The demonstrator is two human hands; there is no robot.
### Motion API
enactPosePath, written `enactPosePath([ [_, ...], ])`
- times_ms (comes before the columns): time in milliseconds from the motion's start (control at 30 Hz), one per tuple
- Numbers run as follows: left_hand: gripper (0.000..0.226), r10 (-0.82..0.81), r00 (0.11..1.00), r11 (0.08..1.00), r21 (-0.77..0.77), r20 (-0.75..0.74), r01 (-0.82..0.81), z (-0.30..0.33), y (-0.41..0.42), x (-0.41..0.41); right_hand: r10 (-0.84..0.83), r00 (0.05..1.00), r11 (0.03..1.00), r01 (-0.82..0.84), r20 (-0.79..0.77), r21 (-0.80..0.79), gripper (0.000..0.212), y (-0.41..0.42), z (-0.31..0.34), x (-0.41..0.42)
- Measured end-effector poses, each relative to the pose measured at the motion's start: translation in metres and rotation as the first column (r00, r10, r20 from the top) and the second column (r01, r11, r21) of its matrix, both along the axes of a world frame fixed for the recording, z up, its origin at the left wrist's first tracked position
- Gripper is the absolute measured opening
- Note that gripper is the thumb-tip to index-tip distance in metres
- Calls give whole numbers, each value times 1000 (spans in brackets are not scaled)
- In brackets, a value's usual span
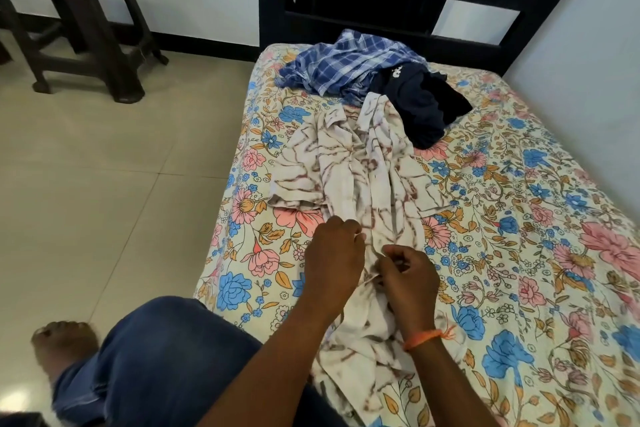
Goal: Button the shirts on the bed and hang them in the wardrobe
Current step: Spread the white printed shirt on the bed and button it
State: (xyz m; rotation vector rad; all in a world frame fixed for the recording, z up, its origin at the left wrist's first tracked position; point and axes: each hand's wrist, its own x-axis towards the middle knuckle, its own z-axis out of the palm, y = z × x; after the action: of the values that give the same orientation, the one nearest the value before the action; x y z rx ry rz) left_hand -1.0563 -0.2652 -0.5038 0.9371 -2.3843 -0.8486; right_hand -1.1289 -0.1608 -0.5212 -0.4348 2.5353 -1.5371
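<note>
Fingers (356, 236) of the left hand (332, 260) and right hand (408, 279) pinch the white patterned shirt (349, 177) placket on the bed (519, 218), mid-buttoning. Next: seat this button, then shift along the placket.

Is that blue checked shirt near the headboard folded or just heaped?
Heaped. The blue checked shirt lies crumpled in loose bunches, partly against a dark navy garment.

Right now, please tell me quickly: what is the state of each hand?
Left hand: closed, pinching the front edge of the white patterned shirt.
Right hand: closed, pinching the opposite front edge of the same shirt.
</note>
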Motion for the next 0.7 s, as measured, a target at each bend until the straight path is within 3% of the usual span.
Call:
enactPosePath([
  [100,24,16,998,997,72,54,-20,-17,-2,-4,-20,995,1000,21,-97,13,15,4,-4,0],
  [233,20,113,992,967,235,-56,-97,-24,-1,2,-106,991,984,117,83,-133,10,10,-10,-1],
  [333,21,100,993,963,256,-61,-82,-22,0,0,-172,976,959,196,132,-203,1,11,-14,3],
  [533,18,98,995,940,330,-17,-86,-19,-5,-3,-205,956,910,266,211,-318,9,8,-4,13],
  [600,22,64,998,932,358,4,-61,-19,-7,-1,-185,965,914,238,184,-329,8,8,-2,15],
  [700,26,33,998,915,403,-47,-11,-17,-3,4,-90,996,960,93,24,-266,4,4,-3,25],
])
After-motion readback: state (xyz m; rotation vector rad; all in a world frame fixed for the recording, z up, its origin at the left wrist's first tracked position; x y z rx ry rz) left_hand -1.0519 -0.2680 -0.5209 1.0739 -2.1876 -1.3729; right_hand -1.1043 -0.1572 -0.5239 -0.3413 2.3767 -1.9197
